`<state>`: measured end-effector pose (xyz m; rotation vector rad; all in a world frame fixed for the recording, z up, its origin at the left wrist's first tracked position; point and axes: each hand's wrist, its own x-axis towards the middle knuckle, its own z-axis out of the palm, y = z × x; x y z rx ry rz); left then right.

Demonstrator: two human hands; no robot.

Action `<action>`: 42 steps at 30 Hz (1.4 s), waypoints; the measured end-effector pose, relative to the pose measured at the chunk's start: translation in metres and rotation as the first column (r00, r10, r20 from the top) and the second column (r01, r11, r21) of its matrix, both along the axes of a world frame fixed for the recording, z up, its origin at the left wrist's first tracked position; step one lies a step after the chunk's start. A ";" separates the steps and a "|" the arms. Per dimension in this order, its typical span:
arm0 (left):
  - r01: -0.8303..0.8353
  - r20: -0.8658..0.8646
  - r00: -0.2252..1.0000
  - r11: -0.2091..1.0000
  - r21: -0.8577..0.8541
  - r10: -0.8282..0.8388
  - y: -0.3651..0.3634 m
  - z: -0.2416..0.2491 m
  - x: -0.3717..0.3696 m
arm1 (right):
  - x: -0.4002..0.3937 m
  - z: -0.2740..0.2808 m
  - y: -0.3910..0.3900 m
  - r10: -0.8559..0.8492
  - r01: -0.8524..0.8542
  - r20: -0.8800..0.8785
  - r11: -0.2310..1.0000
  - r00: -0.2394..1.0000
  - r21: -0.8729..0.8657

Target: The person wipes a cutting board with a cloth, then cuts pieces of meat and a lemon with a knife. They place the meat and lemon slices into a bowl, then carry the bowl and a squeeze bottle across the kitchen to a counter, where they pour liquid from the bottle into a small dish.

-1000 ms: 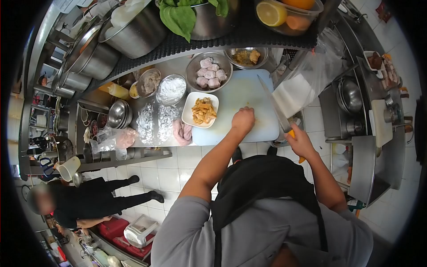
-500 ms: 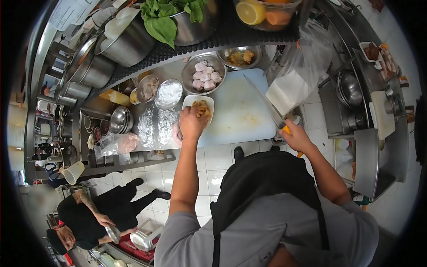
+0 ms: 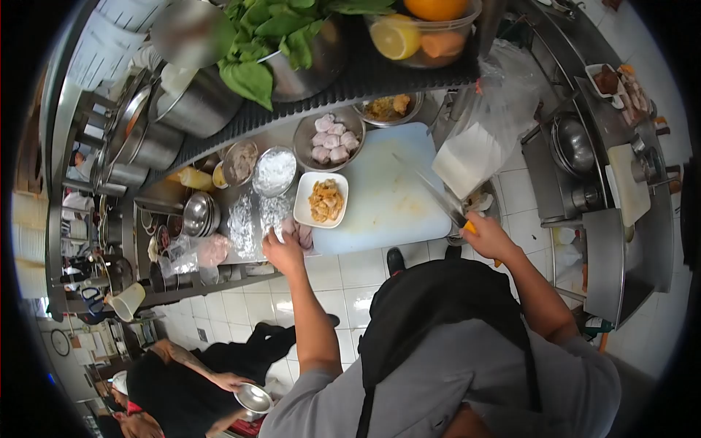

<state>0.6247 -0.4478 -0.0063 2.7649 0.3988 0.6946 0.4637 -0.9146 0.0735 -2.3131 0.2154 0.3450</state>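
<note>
Head view, and the right hand (image 3: 488,237) has its fingers closed round the orange handle of the knife (image 3: 432,191), just off the near right corner of the cutting board (image 3: 380,212). Out runs the blade, its long axis slanting across the board's right side, tip pointing away from the body and to the left. Whether steel touches board, nobody can tell from here; the grip covers most of the handle, leaving bits of orange on either side.

Over to the left hand (image 3: 283,252): fingertips slightly apart, right beside the crumpled pink item (image 3: 298,232), and contact between them is hard to make out. Just beyond sits the white dish (image 3: 301,214) of orange-brown pieces (image 3: 326,201), on the board's left edge. Behind it, the metal bowl (image 3: 301,146) carries pale, dusted lumps (image 3: 336,139). Farther out, lower left, a co-worker (image 3: 171,387) holds a metal bowl, body cut off by the frame's dark rim.
</note>
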 end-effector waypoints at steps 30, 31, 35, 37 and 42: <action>0.820 -0.152 0.567 0.537 0.200 -0.809 -0.377 -0.014 0.259 | -0.051 -0.016 -0.043 0.003 -0.002 -0.148 1.000 0.989 0.004; 0.818 -0.072 0.567 0.551 0.167 -0.820 -0.366 -0.001 0.251 | -0.050 -0.015 -0.042 0.008 -0.007 -0.137 1.000 0.991 0.006; 0.787 -0.138 0.593 0.607 -0.112 -0.793 -0.299 0.079 0.142 | -0.041 -0.016 -0.041 0.005 -0.007 -0.049 0.999 0.999 -0.041; 0.782 -0.219 0.554 0.592 -0.194 -0.803 -0.264 0.082 0.062 | -0.032 -0.016 -0.038 0.010 -0.016 -0.051 0.995 0.999 -0.101; 0.790 -0.201 0.540 0.575 -0.215 -0.817 -0.218 0.003 -0.036 | 0.004 0.002 -0.014 0.156 -0.161 -0.040 0.966 0.987 -0.203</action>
